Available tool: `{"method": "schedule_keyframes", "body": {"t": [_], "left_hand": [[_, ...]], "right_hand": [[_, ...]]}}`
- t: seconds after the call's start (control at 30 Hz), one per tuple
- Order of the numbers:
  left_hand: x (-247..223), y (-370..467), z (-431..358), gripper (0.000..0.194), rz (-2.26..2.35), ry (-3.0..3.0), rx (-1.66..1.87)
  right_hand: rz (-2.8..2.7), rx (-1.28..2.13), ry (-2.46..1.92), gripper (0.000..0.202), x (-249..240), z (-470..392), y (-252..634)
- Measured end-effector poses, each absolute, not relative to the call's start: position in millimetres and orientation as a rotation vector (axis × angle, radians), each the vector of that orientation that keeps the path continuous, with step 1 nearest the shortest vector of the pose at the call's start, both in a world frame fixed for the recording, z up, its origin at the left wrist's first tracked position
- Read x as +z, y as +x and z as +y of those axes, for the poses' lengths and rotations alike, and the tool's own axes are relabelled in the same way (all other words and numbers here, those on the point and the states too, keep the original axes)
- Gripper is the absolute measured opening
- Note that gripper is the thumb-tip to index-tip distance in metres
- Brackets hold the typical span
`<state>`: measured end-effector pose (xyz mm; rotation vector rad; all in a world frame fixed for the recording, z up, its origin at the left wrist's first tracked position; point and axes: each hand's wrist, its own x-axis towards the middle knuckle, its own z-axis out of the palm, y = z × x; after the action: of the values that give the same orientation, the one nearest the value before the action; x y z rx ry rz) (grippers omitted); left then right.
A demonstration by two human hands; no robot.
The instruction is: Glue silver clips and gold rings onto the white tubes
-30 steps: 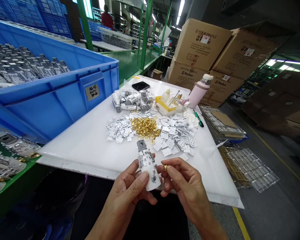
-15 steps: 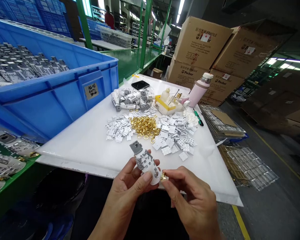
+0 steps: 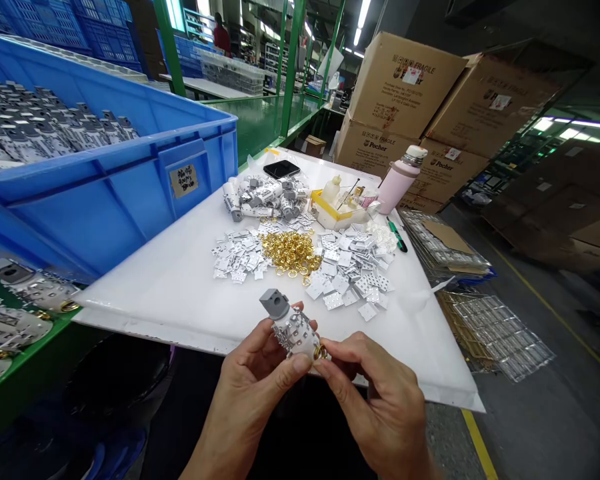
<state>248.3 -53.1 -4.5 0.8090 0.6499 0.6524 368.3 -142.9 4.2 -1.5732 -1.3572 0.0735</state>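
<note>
My left hand (image 3: pixel 265 377) is closed around a white-and-grey cylindrical model part (image 3: pixel 296 331), studded with small raised details and capped by a grey block at its far end. Between the thumb and fingertips of my right hand (image 3: pixel 373 383) is a small gold ring (image 3: pixel 321 352), held against the near right end of the part. Beyond my hands lies a heap of gold rings (image 3: pixel 291 252). White perforated plates (image 3: pixel 347 280) are piled right of the rings, and smaller white pieces (image 3: pixel 239 253) left of them. Similar cylindrical parts (image 3: pixel 267 197) are heaped farther back.
A large blue crate (image 3: pixel 200 180) of similar parts stands at the left. Toward the back of the white table (image 3: pixel 170 280) are a phone (image 3: pixel 281 169), a yellow-edged tray (image 3: pixel 325 210), a pink bottle (image 3: pixel 397 183) and a green pen (image 3: pixel 397 235). Cardboard boxes (image 3: pixel 400 87) stand behind.
My right hand has moved slightly left, bringing the gold ring from beside the cylindrical part up against its end. My left hand has tilted the part a little.
</note>
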Motion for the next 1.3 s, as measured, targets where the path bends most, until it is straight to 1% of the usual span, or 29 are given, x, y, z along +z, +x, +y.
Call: {"method": "schedule_keyframes", "body": {"t": [0.23, 0.4, 0.53, 0.77, 0.9, 1.0, 1.3], "left_hand": [[-10.9, 253.7, -51.8, 0.039, 0.647, 0.781, 0.761], [-14.8, 253.7, -53.1, 0.035, 0.637, 0.814, 0.836], [-13.8, 256.3, -53.0, 0.035, 0.645, 0.829, 0.885], [-17.3, 258.9, -53.5, 0.029, 0.644, 0.837, 0.895], [-19.2, 257.2, -54.8, 0.025, 0.633, 0.841, 0.868], [-19.1, 255.8, -55.3, 0.025, 0.624, 0.844, 0.845], [-17.9, 256.6, -56.3, 0.026, 0.646, 0.843, 0.884]], "right_hand": [[-1.265, 0.164, -1.518, 0.011, -0.3, -138.6, 367.1], [-1.204, 0.199, -1.515, 0.009, -3.7, -134.0, 364.6], [-1.131, 0.258, -1.522, 0.006, -6.9, -133.1, 362.9], [-1.027, 0.317, -1.489, 0.004, -13.8, -132.5, 357.2], [-1.146, 0.276, -1.462, 0.015, -15.8, -134.9, 360.9], [-1.217, 0.270, -1.443, 0.021, -14.3, -137.3, 365.3], [-1.040, 0.372, -1.471, 0.005, -11.5, -135.1, 358.1]]}}
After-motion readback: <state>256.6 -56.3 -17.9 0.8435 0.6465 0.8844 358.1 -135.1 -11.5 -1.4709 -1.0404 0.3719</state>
